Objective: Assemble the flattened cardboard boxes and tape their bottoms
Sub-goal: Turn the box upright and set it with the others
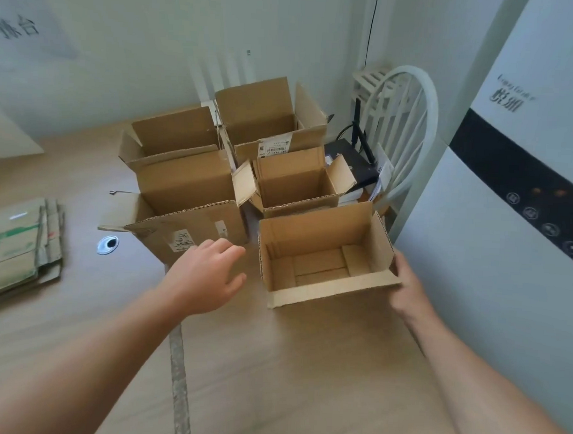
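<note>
A small assembled cardboard box (326, 262) stands upright with its top open on the wooden table (270, 365). My right hand (407, 286) grips its right side near the front corner. My left hand (209, 276) hovers with relaxed, spread fingers just left of the box, not touching it. Behind stand several other assembled open boxes: a large one (192, 218) at the left, a small one (297, 184) in the middle, and a tall one (270, 123) at the back. A stack of flattened boxes (14, 245) lies at the far left.
A round metal cable grommet (107, 244) is set in the table left of the boxes. A white chair (402, 130) carrying a black device stands behind the table's right edge. A tall white appliance (511, 212) fills the right side. White walls lie behind.
</note>
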`<state>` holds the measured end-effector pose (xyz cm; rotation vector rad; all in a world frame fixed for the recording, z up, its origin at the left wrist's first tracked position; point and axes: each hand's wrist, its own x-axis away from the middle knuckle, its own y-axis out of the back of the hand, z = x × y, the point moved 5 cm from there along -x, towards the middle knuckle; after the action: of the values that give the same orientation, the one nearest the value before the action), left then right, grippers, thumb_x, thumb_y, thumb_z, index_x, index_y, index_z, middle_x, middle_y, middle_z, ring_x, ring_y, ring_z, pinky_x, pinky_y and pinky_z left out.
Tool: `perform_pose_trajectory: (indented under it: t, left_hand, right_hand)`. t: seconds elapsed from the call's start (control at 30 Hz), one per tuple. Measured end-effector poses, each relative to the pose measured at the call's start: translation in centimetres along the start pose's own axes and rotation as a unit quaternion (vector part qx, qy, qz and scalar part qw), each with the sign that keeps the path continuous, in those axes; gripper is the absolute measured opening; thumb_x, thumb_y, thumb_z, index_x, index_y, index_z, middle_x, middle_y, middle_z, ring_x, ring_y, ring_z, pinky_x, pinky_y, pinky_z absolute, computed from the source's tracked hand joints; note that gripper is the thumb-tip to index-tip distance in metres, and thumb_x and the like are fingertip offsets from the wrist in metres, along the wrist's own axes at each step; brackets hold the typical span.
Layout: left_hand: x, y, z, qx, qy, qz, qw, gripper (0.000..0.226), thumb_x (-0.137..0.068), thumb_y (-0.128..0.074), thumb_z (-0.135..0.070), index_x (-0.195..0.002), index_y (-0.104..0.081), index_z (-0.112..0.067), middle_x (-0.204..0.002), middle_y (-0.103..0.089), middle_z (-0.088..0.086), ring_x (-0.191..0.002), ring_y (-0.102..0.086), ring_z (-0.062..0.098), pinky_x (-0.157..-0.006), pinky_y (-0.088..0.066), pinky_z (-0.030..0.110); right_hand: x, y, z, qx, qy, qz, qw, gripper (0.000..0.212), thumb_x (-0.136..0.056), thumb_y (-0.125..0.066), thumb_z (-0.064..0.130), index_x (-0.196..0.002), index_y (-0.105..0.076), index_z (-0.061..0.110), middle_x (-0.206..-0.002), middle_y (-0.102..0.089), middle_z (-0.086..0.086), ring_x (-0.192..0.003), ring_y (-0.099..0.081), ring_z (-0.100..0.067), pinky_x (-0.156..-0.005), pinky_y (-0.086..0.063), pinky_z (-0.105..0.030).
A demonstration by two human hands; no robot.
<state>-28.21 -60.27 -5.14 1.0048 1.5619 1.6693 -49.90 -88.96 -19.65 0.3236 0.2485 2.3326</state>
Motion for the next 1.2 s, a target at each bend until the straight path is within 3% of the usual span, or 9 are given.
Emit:
perform_pose_trajectory:
  t: [0.2, 0.3, 0.37, 0.43, 0.5, 0.73, 0.87, 1.03, 1.2]
  left_hand:
    - [-1.0, -1.3, -0.2, -0.008, 0.003, 0.015, 1.0, 0.049, -0.095, -0.047, -0.051, -0.137, -0.049, -0.027, -0.129, -0.055, -0.003, -0.112, -0.054, 0.024, -0.089, -0.047, 0.035]
    - [-1.4, -1.5, -0.3, -0.003, 0.009, 0.016, 1.0, 0.049, -0.095, -0.047, -0.051, -0.137, -0.049, -0.027, -0.128, -0.056, -0.003, -0.112, -0.054, 0.024, -0.088, -0.047, 0.035]
    - [-1.5, -1.4, -0.2, 0.004, 0.016, 0.019, 1.0, 0.049, -0.095, -0.047, -0.05, -0.138, -0.049, -0.026, -0.128, -0.056, -0.002, -0.113, -0.053, 0.024, -0.089, -0.047, 0.036]
    - [-1.4, -1.4, -0.2, 0.012, 0.025, 0.024, 0.999, 0.048, -0.096, -0.047, -0.049, -0.138, -0.048, -0.027, -0.129, -0.055, -0.002, -0.115, -0.052, 0.024, -0.09, -0.046, 0.036]
    - [-1.1, -1.4, -0.1, 0.023, 0.033, 0.032, 0.999, 0.047, -0.096, -0.046, -0.049, -0.138, -0.048, -0.027, -0.129, -0.054, -0.002, -0.117, -0.051, 0.024, -0.092, -0.045, 0.037]
    - [2.3, -0.8, 0.9, 0.063, 0.051, 0.043, 0.996, 0.05, -0.098, -0.047, -0.047, -0.143, -0.044, -0.028, -0.137, -0.05, -0.003, -0.125, -0.049, 0.022, -0.097, -0.045, 0.036]
    - [5.8, 0.1, 2.0, 0.073, 0.055, 0.028, 0.995, 0.05, -0.097, -0.047, -0.047, -0.143, -0.045, -0.028, -0.136, -0.051, -0.003, -0.124, -0.05, 0.021, -0.097, -0.045, 0.035]
    - [12.1, 1.5, 5.1, 0.059, 0.073, 0.001, 0.996, 0.045, -0.096, -0.047, -0.043, -0.137, -0.05, -0.025, -0.127, -0.055, -0.002, -0.117, -0.053, 0.022, -0.092, -0.046, 0.034]
    - [20.0, 2.3, 10.1, 0.026, 0.099, -0.021, 0.995, 0.045, -0.097, -0.044, -0.044, -0.138, -0.048, -0.028, -0.135, -0.054, -0.003, -0.122, -0.05, 0.023, -0.097, -0.042, 0.035]
  right_hand:
    - [-1.5, -0.6, -0.8, 0.023, -0.017, -0.028, 0.999, 0.061, -0.094, -0.063, -0.001, -0.146, -0.047, 0.025, -0.132, -0.062, 0.005, -0.119, -0.059, -0.011, -0.107, -0.042, -0.028]
    - [-1.7, -0.5, -0.9, -0.019, -0.056, -0.062, 0.996, 0.059, -0.092, -0.058, -0.01, -0.14, -0.052, 0.023, -0.116, -0.065, 0.013, -0.095, -0.065, 0.009, -0.087, -0.048, -0.01]
    - [-1.5, -0.2, -0.9, -0.022, -0.075, -0.072, 0.994, 0.064, -0.09, -0.054, -0.016, -0.139, -0.053, 0.025, -0.114, -0.065, 0.012, -0.098, -0.066, 0.003, -0.09, -0.048, -0.017]
    - [-1.0, -0.1, -0.6, -0.004, -0.085, -0.073, 0.994, 0.06, -0.09, -0.054, -0.01, -0.137, -0.055, 0.027, -0.114, -0.065, 0.007, -0.099, -0.065, -0.01, -0.086, -0.047, -0.025]
    - [0.1, -0.2, -0.3, 0.037, -0.103, -0.071, 0.991, 0.048, -0.091, -0.06, 0.005, -0.132, -0.058, 0.03, -0.112, -0.067, 0.006, -0.085, -0.063, -0.012, -0.074, -0.045, -0.027]
    - [6.0, -2.0, 1.9, 0.101, -0.116, -0.036, 0.988, 0.036, -0.09, -0.067, 0.047, -0.119, -0.064, 0.026, -0.113, -0.066, 0.008, -0.108, -0.06, -0.014, -0.088, -0.042, -0.028]
    - [9.4, -3.6, 4.9, 0.157, -0.108, -0.036, 0.981, 0.041, -0.093, -0.063, 0.046, -0.126, -0.063, 0.021, -0.115, -0.06, 0.008, -0.107, -0.055, -0.012, -0.089, -0.039, -0.027]
    - [15.1, -9.6, 8.6, 0.268, -0.065, 0.049, 0.96, 0.028, -0.097, -0.058, 0.039, -0.111, -0.068, 0.017, -0.11, -0.068, 0.0, -0.099, -0.058, -0.015, -0.08, -0.04, -0.025]
    - [19.8, -19.0, 14.9, 0.361, 0.023, 0.117, 0.925, 0.031, -0.097, -0.052, 0.042, -0.111, -0.067, 0.018, -0.11, -0.068, -0.001, -0.104, -0.061, -0.023, -0.089, -0.05, -0.035]
